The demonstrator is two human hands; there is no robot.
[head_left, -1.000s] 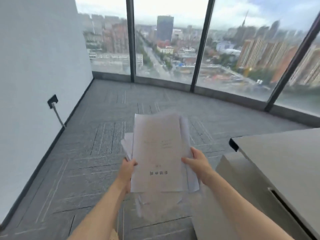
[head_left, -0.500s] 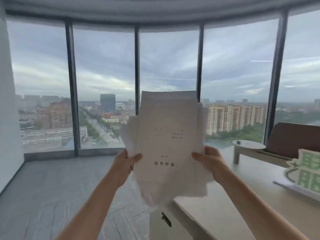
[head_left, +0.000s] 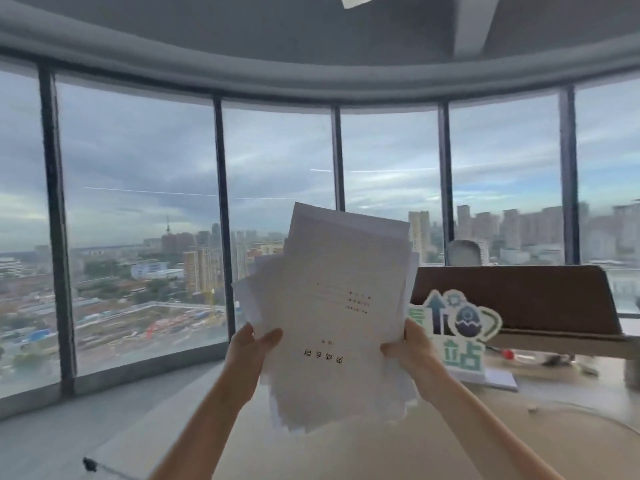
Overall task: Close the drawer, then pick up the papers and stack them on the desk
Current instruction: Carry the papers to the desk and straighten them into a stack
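A loose, uneven sheaf of white papers [head_left: 329,317] hangs upright in the air above the pale desk [head_left: 381,452], tilted slightly to the right, its top sheet bearing small printed text. My left hand [head_left: 247,351] grips the sheaf's left edge with the thumb on the front. My right hand [head_left: 412,351] grips the right edge the same way. The bottom edges of the sheets are staggered and do not touch the desk top. No drawer is in view.
A green and white cut-out sign [head_left: 457,334] stands on the desk just behind my right hand. A brown raised shelf [head_left: 519,299] sits behind it, with a small red item [head_left: 508,354] beneath. Floor-to-ceiling windows [head_left: 138,220] curve around the room. The desk's left corner [head_left: 90,464] is close.
My view has swung up from the floor and rightward to the desk. Both hands have carried the papers up and over the desk top, and the sheaf has tilted right.
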